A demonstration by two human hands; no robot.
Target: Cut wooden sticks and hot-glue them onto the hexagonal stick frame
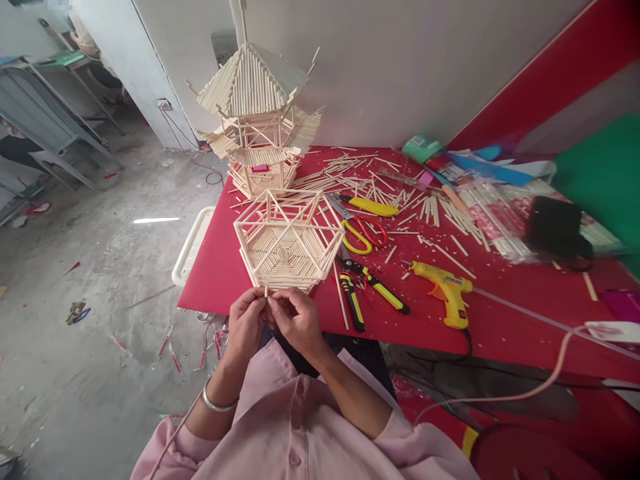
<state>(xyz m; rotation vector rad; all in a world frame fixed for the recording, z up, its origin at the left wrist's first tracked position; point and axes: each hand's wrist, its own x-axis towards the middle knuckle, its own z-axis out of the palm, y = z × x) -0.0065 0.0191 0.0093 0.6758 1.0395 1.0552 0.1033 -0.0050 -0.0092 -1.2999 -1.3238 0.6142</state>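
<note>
My left hand (247, 321) and my right hand (299, 322) meet at the table's near edge, fingertips pinched together. Between them a short end of a thin wooden stick (267, 291) pokes up; the rest of it is hidden by the fingers. Just beyond the hands rests a six-sided frame (287, 257) of wooden sticks, with a woven-looking stick floor and crossed sticks on its sides. Whether the stick touches this frame I cannot tell. Behind stands a pagoda model (250, 100) of the same sticks, with tiered roofs.
Right of the frame lie pliers (373, 290), scissors (357, 233), a yellow utility knife (373, 205) and a yellow glue gun (445, 287) with its cable. Loose sticks (345, 173) and packed sticks (495, 220) cover the back of the red table (310, 320). A wall stands behind.
</note>
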